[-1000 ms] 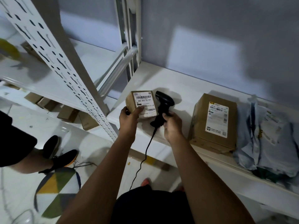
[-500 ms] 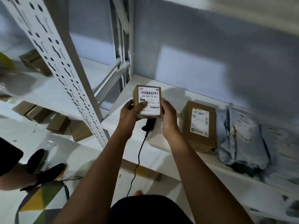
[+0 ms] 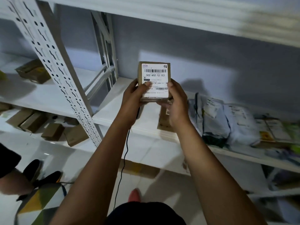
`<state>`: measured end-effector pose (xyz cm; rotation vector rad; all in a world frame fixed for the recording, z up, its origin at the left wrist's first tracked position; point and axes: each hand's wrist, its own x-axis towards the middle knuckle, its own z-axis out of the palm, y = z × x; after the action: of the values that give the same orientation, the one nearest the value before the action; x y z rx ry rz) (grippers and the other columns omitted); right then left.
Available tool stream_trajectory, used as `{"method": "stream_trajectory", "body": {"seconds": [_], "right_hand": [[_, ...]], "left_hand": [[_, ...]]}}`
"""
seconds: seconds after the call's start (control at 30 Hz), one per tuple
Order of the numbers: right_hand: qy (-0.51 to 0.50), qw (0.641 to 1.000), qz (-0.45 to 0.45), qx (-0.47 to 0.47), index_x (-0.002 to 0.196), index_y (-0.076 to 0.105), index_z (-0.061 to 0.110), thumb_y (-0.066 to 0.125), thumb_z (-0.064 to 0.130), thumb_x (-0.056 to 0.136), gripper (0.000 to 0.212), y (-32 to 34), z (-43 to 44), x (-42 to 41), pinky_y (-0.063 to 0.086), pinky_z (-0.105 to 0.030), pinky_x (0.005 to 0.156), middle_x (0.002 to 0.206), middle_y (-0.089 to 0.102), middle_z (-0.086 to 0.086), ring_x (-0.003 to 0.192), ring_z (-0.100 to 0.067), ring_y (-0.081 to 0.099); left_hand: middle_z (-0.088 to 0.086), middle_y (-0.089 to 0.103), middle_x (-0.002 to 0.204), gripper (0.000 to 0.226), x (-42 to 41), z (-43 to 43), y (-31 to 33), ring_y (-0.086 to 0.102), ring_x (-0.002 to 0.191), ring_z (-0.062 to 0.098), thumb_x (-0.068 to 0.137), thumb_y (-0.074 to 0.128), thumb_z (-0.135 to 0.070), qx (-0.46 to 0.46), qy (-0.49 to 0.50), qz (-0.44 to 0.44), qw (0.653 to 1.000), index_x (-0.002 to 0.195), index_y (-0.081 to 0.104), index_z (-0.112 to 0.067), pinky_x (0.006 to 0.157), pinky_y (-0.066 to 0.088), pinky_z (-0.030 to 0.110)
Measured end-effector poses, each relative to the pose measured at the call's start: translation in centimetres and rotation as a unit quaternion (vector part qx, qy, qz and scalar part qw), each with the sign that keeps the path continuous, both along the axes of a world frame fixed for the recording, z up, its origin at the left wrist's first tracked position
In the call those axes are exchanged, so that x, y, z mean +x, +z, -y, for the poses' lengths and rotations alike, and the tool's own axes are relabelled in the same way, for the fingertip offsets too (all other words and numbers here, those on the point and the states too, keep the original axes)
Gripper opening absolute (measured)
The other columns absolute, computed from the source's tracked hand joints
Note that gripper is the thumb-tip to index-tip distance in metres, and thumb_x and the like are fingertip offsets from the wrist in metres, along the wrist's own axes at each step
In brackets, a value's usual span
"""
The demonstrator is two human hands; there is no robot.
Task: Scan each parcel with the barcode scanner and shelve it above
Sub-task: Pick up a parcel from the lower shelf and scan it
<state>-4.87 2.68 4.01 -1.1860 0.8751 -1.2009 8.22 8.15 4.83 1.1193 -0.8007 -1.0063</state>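
Note:
A small brown cardboard parcel (image 3: 155,73) with a white barcode label is raised in front of me, above the white shelf (image 3: 113,111). My left hand (image 3: 134,96) grips its left side, thumb pressed on the label. My right hand (image 3: 176,101) grips its right side and bottom. The barcode scanner is hidden behind my left hand and wrist; only its black cable (image 3: 124,159) shows, hanging down from the shelf edge. The upper shelf (image 3: 178,15) runs across the top of the view.
A larger brown box (image 3: 164,120) lies on the shelf behind my right wrist, with several grey mailer bags (image 3: 227,120) to its right. A perforated white upright (image 3: 53,62) stands left. Brown boxes (image 3: 52,130) sit on the left bays. Another person's legs (image 3: 24,179) are bottom left.
My right hand let go of the scanner and took the parcel's right side. Both hands have lifted the parcel higher, toward the upper shelf, and my view has tilted up.

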Motion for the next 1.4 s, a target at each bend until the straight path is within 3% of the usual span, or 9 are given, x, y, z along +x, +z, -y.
{"method": "stream_trajectory", "body": {"seconds": [0.2,0.33,0.57,0.7,0.9,1.07,1.2,1.3,1.4], "right_hand": [[-0.023,0.999,0.024,-0.033,0.126,0.067,0.020,0.056,0.036,0.096,0.036,2.6,-4.2,-3.9,0.062,-0.047,0.084,0.118,0.075,-0.004,0.107,-0.020,0.073],[-0.027,0.996,0.050,-0.071,0.125,0.066,0.021,0.057,0.035,0.093,0.036,4.7,-7.0,-6.0,0.059,-0.054,0.085,0.120,0.074,-0.008,0.109,-0.027,0.072],[-0.025,0.983,0.065,-0.170,0.123,0.064,0.025,0.056,0.031,0.096,0.029,9.3,-11.0,-8.2,0.060,-0.053,0.084,0.123,0.072,-0.008,0.109,-0.026,0.071],[-0.046,0.971,0.065,-0.225,0.131,0.061,0.020,0.053,0.032,0.098,0.036,13.4,-10.5,-8.4,0.060,-0.051,0.083,0.126,0.071,-0.006,0.111,-0.023,0.070],[-0.052,0.953,0.023,-0.299,0.125,0.061,0.035,0.049,0.036,0.102,0.026,19.9,-6.8,-7.5,0.056,-0.044,0.100,0.124,0.071,0.007,0.116,-0.013,0.068],[-0.081,0.944,-0.088,-0.308,0.124,0.057,0.031,0.046,0.041,0.107,0.023,24.6,-2.0,-5.9,0.050,-0.020,0.090,0.122,0.068,0.010,0.110,-0.003,0.064],[-0.100,0.942,-0.159,-0.277,0.116,0.057,0.017,0.047,0.046,0.105,0.033,27.6,2.5,-4.6,0.045,-0.026,0.078,0.118,0.065,-0.001,0.103,-0.014,0.062],[-0.081,0.956,-0.193,-0.207,0.144,0.045,0.017,0.046,0.045,0.105,0.047,28.8,5.0,-4.5,0.043,-0.019,0.068,0.119,0.060,0.002,0.104,-0.018,0.061],[-0.066,0.960,-0.219,-0.161,0.141,0.052,0.036,0.045,0.062,0.095,0.054,28.2,7.2,-4.1,0.053,-0.031,0.086,0.124,0.067,0.005,0.106,-0.018,0.065]], "left_hand": [[0.007,0.074,0.126,0.042,-3.8,-3.4,2.3,0.071,0.116,0.025,0.099,0.061,-0.028,-0.045,-0.003,0.020,0.999,0.138,0.059,-0.010,0.097,0.059,0.049],[0.006,0.073,0.127,0.048,-6.1,-6.0,4.2,0.072,0.114,0.023,0.096,0.059,-0.031,-0.095,0.000,0.056,0.994,0.138,0.058,-0.011,0.085,0.059,0.034],[0.005,0.068,0.131,0.051,-9.3,-9.0,7.7,0.068,0.117,0.012,0.100,0.049,-0.026,-0.212,0.041,0.128,0.968,0.145,0.046,-0.004,0.090,0.054,0.023],[0.008,0.065,0.138,0.065,-9.2,-7.6,11.9,0.065,0.125,0.020,0.098,0.052,-0.041,-0.262,0.065,0.173,0.947,0.150,0.042,-0.005,0.103,0.055,0.040],[0.001,0.068,0.134,0.043,-7.9,-3.2,19.2,0.066,0.123,0.015,0.105,0.044,-0.031,-0.316,0.052,0.195,0.927,0.143,0.051,-0.011,0.100,0.053,0.029],[-0.003,0.074,0.125,0.047,-5.9,2.4,24.3,0.070,0.116,0.012,0.098,0.048,-0.047,-0.263,0.023,0.199,0.944,0.133,0.062,-0.020,0.103,0.052,0.032],[0.001,0.076,0.120,0.047,-4.1,7.1,27.1,0.073,0.110,0.016,0.106,0.045,-0.050,-0.214,-0.011,0.189,0.958,0.130,0.068,-0.018,0.100,0.053,0.033],[0.001,0.076,0.119,0.047,-3.3,9.4,27.8,0.073,0.108,0.018,0.107,0.043,-0.051,-0.174,-0.021,0.205,0.963,0.129,0.067,-0.017,0.099,0.053,0.034],[-0.002,0.077,0.114,0.050,-2.3,11.5,26.9,0.072,0.106,0.017,0.097,0.050,-0.063,-0.123,-0.037,0.251,0.959,0.120,0.071,-0.023,0.105,0.051,0.039]]}}
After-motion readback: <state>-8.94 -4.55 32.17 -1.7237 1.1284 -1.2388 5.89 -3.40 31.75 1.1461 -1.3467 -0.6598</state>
